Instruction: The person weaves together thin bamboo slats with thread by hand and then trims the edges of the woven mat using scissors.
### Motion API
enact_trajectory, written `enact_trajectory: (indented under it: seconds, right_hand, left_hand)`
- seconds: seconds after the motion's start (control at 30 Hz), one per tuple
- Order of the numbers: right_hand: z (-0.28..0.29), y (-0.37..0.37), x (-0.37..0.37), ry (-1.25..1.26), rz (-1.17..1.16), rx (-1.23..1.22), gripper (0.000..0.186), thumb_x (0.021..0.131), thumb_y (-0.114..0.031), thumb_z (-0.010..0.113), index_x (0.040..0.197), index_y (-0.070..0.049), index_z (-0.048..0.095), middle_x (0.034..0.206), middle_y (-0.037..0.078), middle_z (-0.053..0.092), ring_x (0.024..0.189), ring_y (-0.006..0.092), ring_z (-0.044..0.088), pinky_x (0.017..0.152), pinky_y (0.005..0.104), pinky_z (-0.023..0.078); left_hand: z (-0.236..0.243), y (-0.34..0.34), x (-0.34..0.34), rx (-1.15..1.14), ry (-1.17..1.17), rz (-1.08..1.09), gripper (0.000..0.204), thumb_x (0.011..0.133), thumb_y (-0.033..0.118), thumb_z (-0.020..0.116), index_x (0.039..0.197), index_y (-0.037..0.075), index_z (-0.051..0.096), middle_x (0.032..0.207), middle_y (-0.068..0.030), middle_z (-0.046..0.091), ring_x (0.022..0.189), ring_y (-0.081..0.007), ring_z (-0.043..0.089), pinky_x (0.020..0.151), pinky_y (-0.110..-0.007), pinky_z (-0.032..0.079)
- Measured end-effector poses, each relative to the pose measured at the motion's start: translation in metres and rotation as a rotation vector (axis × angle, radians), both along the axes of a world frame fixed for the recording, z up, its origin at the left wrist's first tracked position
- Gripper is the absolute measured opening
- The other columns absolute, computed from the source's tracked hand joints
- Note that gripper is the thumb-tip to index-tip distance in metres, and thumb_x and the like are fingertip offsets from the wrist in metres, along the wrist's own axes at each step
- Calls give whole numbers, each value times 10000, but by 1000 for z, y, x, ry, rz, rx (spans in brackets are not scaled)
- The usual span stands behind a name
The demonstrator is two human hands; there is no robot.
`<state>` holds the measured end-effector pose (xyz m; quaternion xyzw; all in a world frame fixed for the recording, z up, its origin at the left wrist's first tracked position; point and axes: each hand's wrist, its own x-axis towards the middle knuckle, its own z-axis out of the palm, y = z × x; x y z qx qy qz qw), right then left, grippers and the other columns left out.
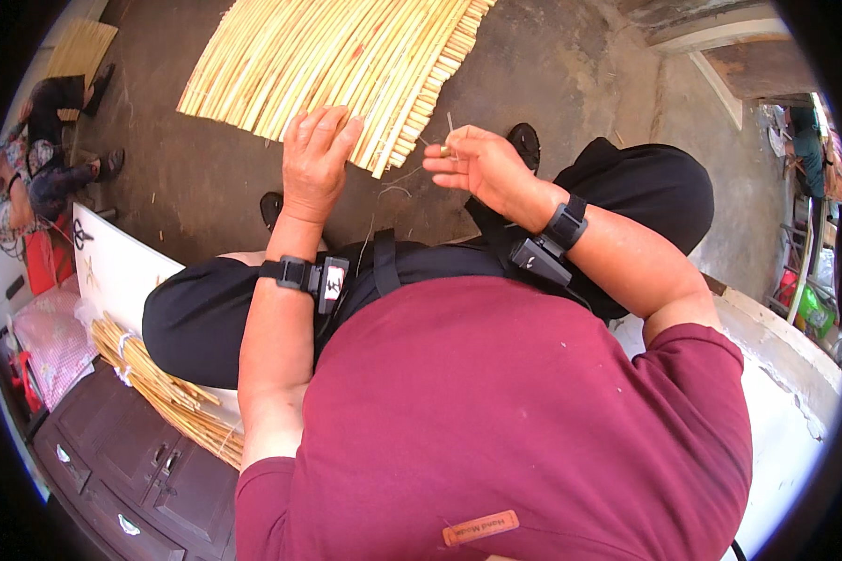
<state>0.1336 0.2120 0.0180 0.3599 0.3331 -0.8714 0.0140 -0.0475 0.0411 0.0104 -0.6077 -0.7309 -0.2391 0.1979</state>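
Note:
A mat of pale yellow stalks [332, 65], laid side by side, extends away from my knees. My left hand [316, 161] is closed over its near edge, fingers on top of the stalks; the thumb's underside is hidden. Just right of the mat's corner, my right hand [488, 170] is raised with thumb and index finger pinched on a thin needle-like piece [450, 122] that points upward. A small yellowish bit shows at those fingertips, too small to name. Thin thread [395, 190] hangs in loops between my hands and trails toward my lap.
Black scissors [82, 234] lie on a white board [112, 257] to my left. A tied bundle of stalks [173, 397] rests by a dark wooden cabinet [112, 458], near a pink checked bag [54, 341]. Another person [42, 178] sits at the far left, beside another mat [82, 49].

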Motion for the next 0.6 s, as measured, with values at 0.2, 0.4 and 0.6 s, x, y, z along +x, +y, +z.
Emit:
enact_trajectory:
  seconds: [0.2, 0.4, 0.6]
  right_hand:
    - [-21, 1, 13, -34, 596, 555, 211, 876, -147, 569, 1042, -17, 582, 956, 91, 635, 899, 244, 625, 752, 358, 514]
    - [86, 17, 27, 319, 288, 1683, 404, 783, -62, 673, 1176, -53, 578, 1092, 157, 620, 962, 309, 623, 813, 371, 510]
    - [107, 91, 104, 232, -841, 1386, 94, 883, -3, 546, 878, -12, 639, 830, 56, 664, 721, 123, 616, 708, 250, 478]
  left_hand:
    - [-27, -15, 4, -186, -37, 98, 426, 763, 28, 581, 1180, 109, 573, 1262, -118, 504, 1196, -304, 453, 994, -457, 359]
    - [-39, -25, 6, -19, -358, 479, 542, 756, -3, 575, 1286, 60, 482, 1332, -231, 415, 1234, -403, 394, 1044, -498, 293]
    - [-28, -32, 26, 339, -2213, 460, 508, 976, 344, 469, 1380, 62, 345, 1409, -177, 380, 1253, -319, 433, 998, -452, 385]
